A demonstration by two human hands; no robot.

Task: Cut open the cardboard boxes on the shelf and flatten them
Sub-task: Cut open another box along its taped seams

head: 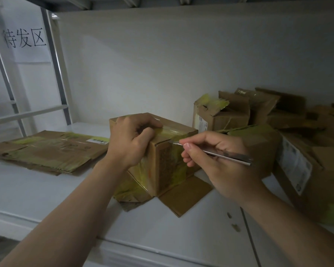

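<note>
Shelving in white fills the view: a broad white shelf [37,189] runs from the left edge to the right, backed by a plain white wall [162,64], all in dim light. At far left a metal rack upright [55,64] rises beside a paper sign [25,38] with three handwritten Chinese characters. Below it, on the left part of the shelf, lies a flattened cardboard [46,151] sheet streaked with yellow tape, a barcode label [97,141] at its right end.

In the middle stands the box [168,162], upright and wrapped in yellow tape [174,132] across its top and down its near face. Its bottom flap [185,197] lies spread flat on the shelf in front. Behind and to the right sit several opened boxes [220,114] with torn flaps raised, and a labelled box [295,166] stands at the right, close to the camera. A few cardboard scraps [235,227] dot the shelf near the front edge.

The left hand [129,141] grips the box's upper left side, fingers curled over the taped top and the palm against its left face. The right hand [220,162] holds a slim metal knife [228,155] like a pen, pinched between thumb and forefinger with the other fingers curled under. The blade tip touches the tape at the top edge of the box's near face, just right of the left hand.
</note>
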